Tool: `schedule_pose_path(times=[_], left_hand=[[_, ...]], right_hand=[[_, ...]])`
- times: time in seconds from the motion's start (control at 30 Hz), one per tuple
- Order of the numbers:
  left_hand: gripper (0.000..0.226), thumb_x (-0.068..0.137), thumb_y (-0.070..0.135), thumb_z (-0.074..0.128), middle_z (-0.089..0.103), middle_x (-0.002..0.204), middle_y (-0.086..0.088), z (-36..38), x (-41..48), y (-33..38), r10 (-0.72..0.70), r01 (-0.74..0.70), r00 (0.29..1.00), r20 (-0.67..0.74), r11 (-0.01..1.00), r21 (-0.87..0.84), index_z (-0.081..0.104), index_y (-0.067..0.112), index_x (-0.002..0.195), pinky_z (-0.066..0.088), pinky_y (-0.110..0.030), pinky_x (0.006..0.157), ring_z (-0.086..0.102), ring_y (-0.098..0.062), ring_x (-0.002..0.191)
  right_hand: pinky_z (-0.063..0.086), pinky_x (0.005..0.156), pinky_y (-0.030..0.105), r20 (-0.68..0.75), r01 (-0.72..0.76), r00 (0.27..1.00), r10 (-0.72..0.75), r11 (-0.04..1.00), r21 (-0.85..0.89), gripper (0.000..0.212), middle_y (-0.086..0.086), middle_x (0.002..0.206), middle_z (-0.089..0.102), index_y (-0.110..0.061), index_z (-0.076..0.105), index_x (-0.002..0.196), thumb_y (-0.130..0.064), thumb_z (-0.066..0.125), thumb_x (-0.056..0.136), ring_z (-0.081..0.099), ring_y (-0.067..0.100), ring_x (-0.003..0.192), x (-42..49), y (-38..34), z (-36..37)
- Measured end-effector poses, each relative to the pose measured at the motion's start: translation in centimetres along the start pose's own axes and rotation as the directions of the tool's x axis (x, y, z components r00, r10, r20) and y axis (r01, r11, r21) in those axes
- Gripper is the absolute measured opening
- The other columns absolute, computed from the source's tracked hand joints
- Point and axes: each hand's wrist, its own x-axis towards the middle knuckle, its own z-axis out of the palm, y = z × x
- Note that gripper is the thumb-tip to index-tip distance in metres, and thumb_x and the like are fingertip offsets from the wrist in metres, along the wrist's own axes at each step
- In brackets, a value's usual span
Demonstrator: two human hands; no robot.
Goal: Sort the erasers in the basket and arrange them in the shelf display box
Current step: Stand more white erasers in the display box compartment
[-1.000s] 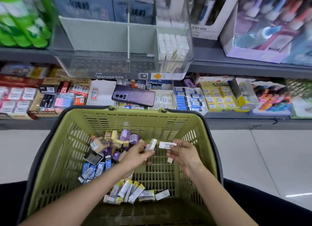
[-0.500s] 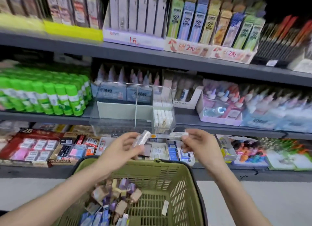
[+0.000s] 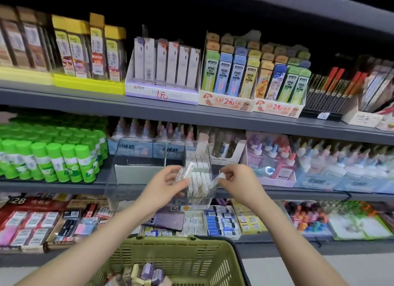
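In the head view, both hands are raised at the centre of the frame, in front of the clear shelf display box (image 3: 138, 174) on the middle shelf.

The left hand (image 3: 162, 185) has its thumb and fingers closed on a small stack of white erasers (image 3: 185, 172). The stack stands up and tilts to the right, its upper end sticking out above the fingertips. It is over the divider that bounds the box's right compartment, and its lower end is hidden behind the thumb.

The right hand (image 3: 238, 180), just right of centre, pinches a single white eraser (image 3: 218, 179) between thumb and forefinger. The other fingers are curled behind it. This eraser slants down to the left from the fingertips, at the right wall of that compartment. Whether it touches the wall cannot be told.

Between the two hands, the right compartment holds rows of white erasers (image 3: 199, 180) standing on edge. The compartments to the left of it look bare.

At the bottom centre is the green basket (image 3: 170, 241), with loose erasers (image 3: 145, 274) in purple, yellow and cream heaped at its lower left. A phone (image 3: 168, 219) lies on the goods of the lower shelf just above the basket's rim. Green glue sticks (image 3: 53, 157) fill the left of the middle shelf.
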Motion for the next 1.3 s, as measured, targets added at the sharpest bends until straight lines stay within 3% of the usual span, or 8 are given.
schedule_pose_path(times=[0.2, 0.33, 0.43, 0.6, 0.77, 0.97, 1.1, 1.3], left_hand=[[0.045, 0.083, 0.02, 0.068, 0.062, 0.115, 0.005, 0.6, 2.1, -1.0, -0.014, 0.013, 1.0, 0.017, 1.0, 0.015, 0.049, 0.022, 0.124, 0.053, -0.038, 0.091, 0.065, -0.011, 0.099], [0.065, 0.073, 0.039, 0.072, 0.057, 0.127, 0.002, 0.4, 2.3, -2.2, -0.023, 0.022, 0.999, 0.032, 0.999, 0.031, 0.047, 0.023, 0.131, 0.049, -0.041, 0.097, 0.06, -0.015, 0.111], [0.053, 0.079, 0.031, 0.071, 0.056, 0.126, 0.004, 0.5, 2.5, -2.4, -0.013, 0.013, 0.999, 0.029, 1.0, 0.01, 0.048, 0.027, 0.127, 0.05, -0.038, 0.096, 0.06, -0.013, 0.11], [0.042, 0.085, 0.017, 0.065, 0.06, 0.114, 0.008, 0.4, 2.7, -2.1, -0.014, 0.015, 1.0, 0.011, 0.997, -0.08, 0.047, 0.025, 0.122, 0.055, -0.021, 0.078, 0.067, -0.009, 0.093], [0.041, 0.085, 0.014, 0.066, 0.063, 0.112, 0.003, 0.3, 2.7, -2.1, -0.026, 0.027, 1.0, 0.01, 0.993, -0.116, 0.05, 0.02, 0.122, 0.055, -0.026, 0.081, 0.067, -0.01, 0.093], [0.038, 0.085, 0.014, 0.065, 0.063, 0.111, 0.004, 0.3, 2.7, -2.2, -0.022, 0.025, 1.0, 0.022, 0.99, -0.137, 0.048, 0.024, 0.117, 0.055, -0.025, 0.08, 0.066, -0.01, 0.094], [0.037, 0.085, 0.013, 0.066, 0.063, 0.109, 0.003, 0.2, 2.7, -2.2, -0.013, 0.017, 1.0, 0.026, 0.987, -0.162, 0.049, 0.023, 0.117, 0.055, -0.023, 0.078, 0.066, -0.011, 0.093], [0.035, 0.085, 0.013, 0.066, 0.065, 0.107, 0.003, 0.1, 2.7, -2.2, -0.021, 0.024, 1.0, 0.015, 0.977, -0.21, 0.05, 0.025, 0.114, 0.055, -0.021, 0.077, 0.067, -0.01, 0.093]], right_hand=[[0.036, 0.073, 0.02, 0.166, 0.044, 0.986, -0.011, 0.981, -0.191, 0.032, 0.007, 0.098, 0.066, -0.008, 0.065, 0.115, -0.016, 0.057, 0.085, 0.057, 0.02, 0.088, 2.0, -1.4, 0.7], [0.034, 0.068, 0.021, 0.171, 0.05, 0.985, 0.002, 0.954, -0.295, 0.025, 0.008, 0.087, 0.061, -0.007, 0.067, 0.102, -0.012, 0.054, 0.081, 0.054, 0.025, 0.083, 2.8, -1.9, 1.3], [0.036, 0.071, 0.02, 0.172, 0.065, 0.985, -0.011, 0.947, -0.315, 0.03, 0.01, 0.103, 0.066, -0.008, 0.065, 0.109, -0.012, 0.053, 0.082, 0.059, 0.025, 0.097, 3.2, -2.0, 1.5], [0.037, 0.074, 0.019, 0.182, 0.064, 0.983, -0.011, 0.955, -0.29, 0.035, 0.008, 0.11, 0.066, -0.009, 0.064, 0.114, -0.013, 0.056, 0.081, 0.059, 0.022, 0.102, 3.5, -2.1, 1.6], [0.04, 0.071, 0.022, 0.181, 0.054, 0.983, 0.001, 0.954, -0.295, 0.032, 0.009, 0.104, 0.066, -0.005, 0.065, 0.11, -0.013, 0.057, 0.081, 0.059, 0.023, 0.096, 3.5, -2.3, 1.8], [0.054, 0.076, 0.037, 0.214, 0.046, 0.977, 0.024, 0.948, -0.314, 0.034, 0.02, 0.103, 0.067, 0.005, 0.065, 0.107, -0.008, 0.058, 0.077, 0.063, 0.03, 0.094, 4.3, -2.3, 2.4], [0.039, 0.065, 0.019, 0.224, 0.034, 0.975, 0.015, 0.977, -0.21, 0.032, 0.003, 0.089, 0.061, -0.007, 0.065, 0.112, -0.011, 0.062, 0.081, 0.055, 0.016, 0.082, 3.8, -1.3, 3.1], [0.048, 0.073, 0.027, 0.152, -0.037, 0.987, 0.044, 0.998, -0.052, 0.029, -0.004, 0.076, 0.054, -0.009, 0.066, 0.108, -0.012, 0.07, 0.08, 0.054, 0.014, 0.074, 2.4, 0.1, 4.9]])
